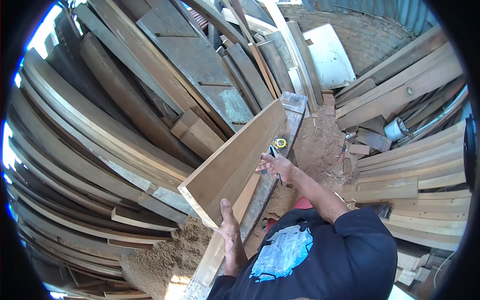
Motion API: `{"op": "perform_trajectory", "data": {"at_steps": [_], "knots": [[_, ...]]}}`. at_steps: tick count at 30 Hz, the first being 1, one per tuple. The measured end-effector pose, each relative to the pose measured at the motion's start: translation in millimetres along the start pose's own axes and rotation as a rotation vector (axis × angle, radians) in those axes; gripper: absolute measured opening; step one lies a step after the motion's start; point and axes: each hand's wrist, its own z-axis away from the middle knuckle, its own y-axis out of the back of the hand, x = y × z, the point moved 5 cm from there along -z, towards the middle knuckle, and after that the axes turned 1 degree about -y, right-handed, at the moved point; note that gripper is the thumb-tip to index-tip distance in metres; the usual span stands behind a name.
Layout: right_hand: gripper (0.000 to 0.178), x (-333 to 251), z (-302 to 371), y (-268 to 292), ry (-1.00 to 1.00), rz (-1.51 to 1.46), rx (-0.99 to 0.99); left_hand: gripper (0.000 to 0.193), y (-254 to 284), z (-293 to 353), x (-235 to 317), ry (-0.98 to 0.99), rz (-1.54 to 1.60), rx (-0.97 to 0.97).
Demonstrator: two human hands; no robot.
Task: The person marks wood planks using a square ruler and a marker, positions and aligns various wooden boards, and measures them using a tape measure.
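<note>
A wide wooden board [235, 155] stands tilted on its long edge over a narrow, worn bench plank [295, 107]. My left hand [229, 226] is closed around the board's near end, thumb on its face. Close to the board's right side, my right hand [276, 166] is closed on a slim, dark, pen-like tool [272, 150]; its exact kind is unclear. A yellow and black tape measure [280, 143] lies just beyond the right hand. Below the board, a lighter wooden strip [212, 260] lies along the bench.
Long planks [100, 135] lean and lie stacked at the left. More timber [420, 165] is piled at the right, near a white pipe piece [395, 129] and red-handled pliers [342, 154]. Sawdust [160, 260] covers the ground. A white panel [330, 56] leans at the back.
</note>
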Motion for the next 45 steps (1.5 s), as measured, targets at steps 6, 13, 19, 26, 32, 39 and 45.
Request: {"op": "perform_trajectory", "data": {"at_steps": [6, 13, 19, 26, 32, 39, 45], "knots": [[0.036, 15, -8, -24, -0.007, -0.245, 0.101, 0.087, 12, -1, 1, 0.195, -0.113, -0.121], [0.033, 26, 11, -40, 0.087, -0.233, 0.172, 0.093, 23, -1, -17, 0.335, -0.083, -0.277], [0.031, 8, 43, -68, 0.126, -0.158, 0.139, 0.073, 27, -4, -24, 0.190, -0.184, -0.373], [0.045, 9, 76, -64, 0.110, -0.170, 0.200, 0.038, 1, 5, 16, -0.195, -0.113, -0.677], [0.041, 25, 80, -22, 0.118, -0.524, -0.126, 0.055, -36, 34, 33, -0.415, 0.013, -0.772], [0.043, -38, 133, -89, 0.223, -0.474, 0.149, 0.086, -53, 39, 34, -0.479, 0.054, -0.882], [0.039, -38, 131, -77, 0.232, -0.512, -0.018, 0.083, -58, 38, 40, -0.483, 0.111, -0.867]]}}
